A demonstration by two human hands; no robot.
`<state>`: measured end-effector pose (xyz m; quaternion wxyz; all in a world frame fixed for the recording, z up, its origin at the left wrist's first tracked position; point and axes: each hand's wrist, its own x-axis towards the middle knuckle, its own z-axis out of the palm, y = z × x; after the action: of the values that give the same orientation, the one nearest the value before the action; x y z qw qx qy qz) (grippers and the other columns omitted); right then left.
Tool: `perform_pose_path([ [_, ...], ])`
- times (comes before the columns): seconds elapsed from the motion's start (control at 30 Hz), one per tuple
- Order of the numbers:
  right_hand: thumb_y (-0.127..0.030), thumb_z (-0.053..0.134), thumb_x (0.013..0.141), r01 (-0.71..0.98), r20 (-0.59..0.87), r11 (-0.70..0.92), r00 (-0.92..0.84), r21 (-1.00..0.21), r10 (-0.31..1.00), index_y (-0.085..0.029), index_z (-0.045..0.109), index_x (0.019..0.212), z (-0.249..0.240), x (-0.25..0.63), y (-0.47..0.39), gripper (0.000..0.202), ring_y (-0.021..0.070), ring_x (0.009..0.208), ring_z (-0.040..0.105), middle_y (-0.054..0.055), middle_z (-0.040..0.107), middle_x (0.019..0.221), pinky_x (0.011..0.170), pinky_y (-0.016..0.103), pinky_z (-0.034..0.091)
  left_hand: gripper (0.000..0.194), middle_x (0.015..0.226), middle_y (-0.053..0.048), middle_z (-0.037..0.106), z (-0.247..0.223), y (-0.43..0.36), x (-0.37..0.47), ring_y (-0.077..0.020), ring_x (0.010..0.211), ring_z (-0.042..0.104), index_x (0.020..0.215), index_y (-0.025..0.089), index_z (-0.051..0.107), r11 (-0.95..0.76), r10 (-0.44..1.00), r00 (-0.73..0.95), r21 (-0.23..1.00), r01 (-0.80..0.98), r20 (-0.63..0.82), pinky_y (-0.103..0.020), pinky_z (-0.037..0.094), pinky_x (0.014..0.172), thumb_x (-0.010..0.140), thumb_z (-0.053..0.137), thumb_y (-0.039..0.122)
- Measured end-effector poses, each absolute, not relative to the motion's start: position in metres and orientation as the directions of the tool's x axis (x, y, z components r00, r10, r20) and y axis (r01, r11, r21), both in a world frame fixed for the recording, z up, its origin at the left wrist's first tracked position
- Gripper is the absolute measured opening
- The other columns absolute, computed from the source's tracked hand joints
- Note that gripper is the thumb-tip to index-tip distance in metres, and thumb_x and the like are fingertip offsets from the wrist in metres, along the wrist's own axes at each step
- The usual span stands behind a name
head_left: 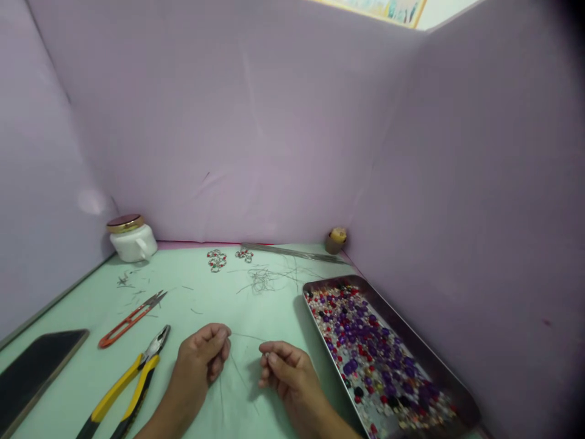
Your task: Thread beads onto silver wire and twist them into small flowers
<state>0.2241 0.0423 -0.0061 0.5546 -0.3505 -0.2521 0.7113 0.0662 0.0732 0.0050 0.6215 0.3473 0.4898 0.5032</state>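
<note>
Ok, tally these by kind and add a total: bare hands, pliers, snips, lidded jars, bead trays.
Bare hands: 2, left hand and right hand
Pliers: 1
Snips: 1
Lidded jar: 1
Bead tray: 1
Total: 6

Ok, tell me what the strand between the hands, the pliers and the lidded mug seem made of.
Strand: thin, grey, perhaps metal wire, though too fine to be sure.
Pliers: shiny grey head, likely steel; yellow-and-black grips, probably plastic or rubber.
Lidded mug: glossy white, probably glazed ceramic.
</note>
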Motion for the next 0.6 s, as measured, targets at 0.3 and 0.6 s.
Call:
perform_pose_path([
  [0.3, -0.036, 0.070, 0.060, -0.490, -0.175, -0.261, -0.214, -0.832, 0.961, -0.011, 0.063, 0.075, -0.028, 0.224, 0.045, 0.030, 0.0073, 0.044, 0.051, 0.002, 0.057, 0.058, 0.047, 0.023, 0.043, 0.029, 0.045, 0.005, 0.047, 0.003, 0.077, 0.070, -0.0015, 0.031, 0.026, 0.065, 0.016, 0.050, 0.260, 0.962, -0.018, 0.938, -0.229, -0.271, -0.016, 0.012, 0.033, 0.067, 0.059, 0.043],
  [0.6, -0.038, 0.067, 0.063, -0.434, -0.110, -0.223, -0.271, -0.873, 0.956, -0.012, 0.060, 0.075, -0.033, 0.227, 0.045, 0.030, 0.0081, 0.044, 0.051, 0.001, 0.055, 0.057, 0.046, 0.023, 0.042, 0.029, 0.044, 0.005, 0.046, 0.002, 0.079, 0.073, -0.0017, 0.031, 0.024, 0.061, 0.017, 0.047, 0.227, 0.973, 0.016, 0.948, -0.223, -0.230, -0.017, 0.010, 0.034, 0.069, 0.055, 0.043],
])
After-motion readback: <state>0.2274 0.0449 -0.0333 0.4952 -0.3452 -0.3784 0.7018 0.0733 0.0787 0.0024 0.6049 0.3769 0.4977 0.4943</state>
